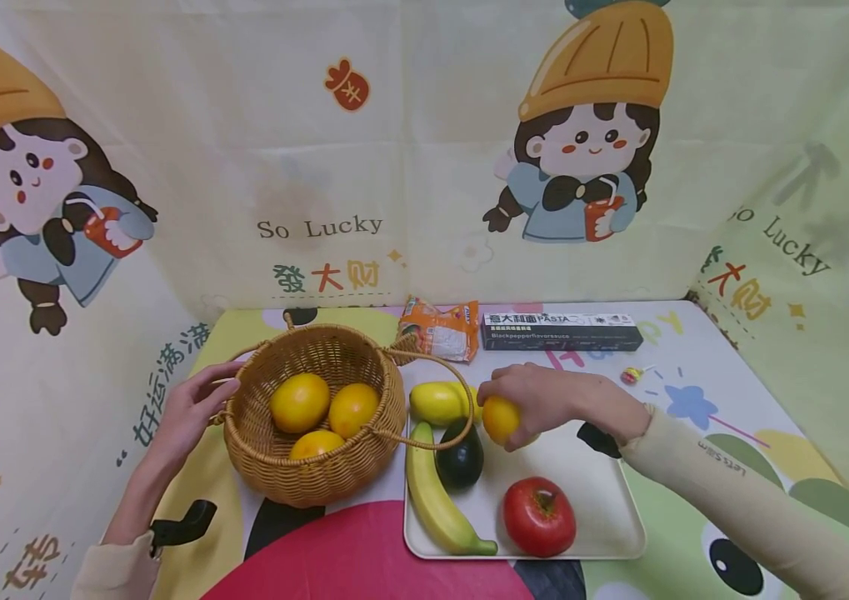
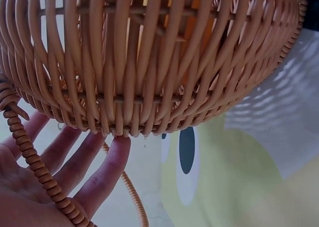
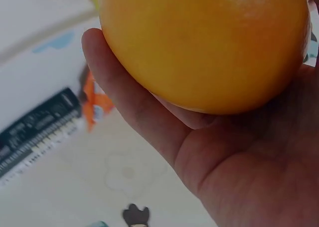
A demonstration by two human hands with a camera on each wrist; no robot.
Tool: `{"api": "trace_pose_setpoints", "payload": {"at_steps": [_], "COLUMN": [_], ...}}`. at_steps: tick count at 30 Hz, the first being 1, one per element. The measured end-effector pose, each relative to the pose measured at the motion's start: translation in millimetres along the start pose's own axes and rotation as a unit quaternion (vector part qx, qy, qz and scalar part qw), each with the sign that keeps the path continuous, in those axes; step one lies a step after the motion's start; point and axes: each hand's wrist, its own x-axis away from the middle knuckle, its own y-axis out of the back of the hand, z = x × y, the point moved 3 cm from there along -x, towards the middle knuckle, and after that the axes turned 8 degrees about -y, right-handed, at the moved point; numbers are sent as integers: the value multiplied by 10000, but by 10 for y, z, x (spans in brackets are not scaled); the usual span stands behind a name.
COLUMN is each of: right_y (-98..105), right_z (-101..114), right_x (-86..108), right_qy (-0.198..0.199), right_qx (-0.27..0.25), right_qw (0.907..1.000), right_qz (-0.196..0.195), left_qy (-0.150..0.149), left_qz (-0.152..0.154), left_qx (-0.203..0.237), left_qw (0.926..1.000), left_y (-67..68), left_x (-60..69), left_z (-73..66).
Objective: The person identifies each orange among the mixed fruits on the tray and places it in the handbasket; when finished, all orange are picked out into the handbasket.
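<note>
My right hand (image 1: 540, 398) grips an orange (image 1: 501, 419) above the back of a cream tray; in the right wrist view the orange (image 3: 204, 47) fills the palm. My left hand (image 1: 202, 400) touches the left rim of a wicker basket (image 1: 319, 479). In the left wrist view its fingers (image 2: 107, 172) reach out fairly straight to the weave, and a basket handle (image 2: 45, 179) crosses the palm. Inside the basket lie three oranges (image 1: 299, 402). On the tray (image 1: 596, 508) are a lemon (image 1: 435, 402), a banana (image 1: 435, 500), an avocado (image 1: 461, 460) and a red apple (image 1: 539, 517).
Behind the tray lie an orange snack packet (image 1: 439, 329) and a dark pasta box (image 1: 561, 332). A small lollipop (image 1: 631, 375) is at the right. The basket's right handle (image 1: 469, 400) hangs over the tray's left edge. A printed cloth wall (image 1: 424, 167) closes off the back.
</note>
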Motion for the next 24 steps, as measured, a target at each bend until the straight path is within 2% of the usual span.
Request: {"api": "trace_pose_setpoints", "payload": {"at_steps": [12, 24], "right_y": [446, 756], "right_z": [318, 663], "right_x": [-18, -232], "right_qy": [738, 1344], "right_qx": [352, 716], "right_qw": [9960, 9872], "right_qz": [-347, -473], "left_qy": [205, 102], "left_qz": [10, 34], "left_qx": [-44, -127], "left_qw": [9998, 9999], "left_y": [-4, 2], "left_x": [0, 0], "left_z": [-12, -9]}}
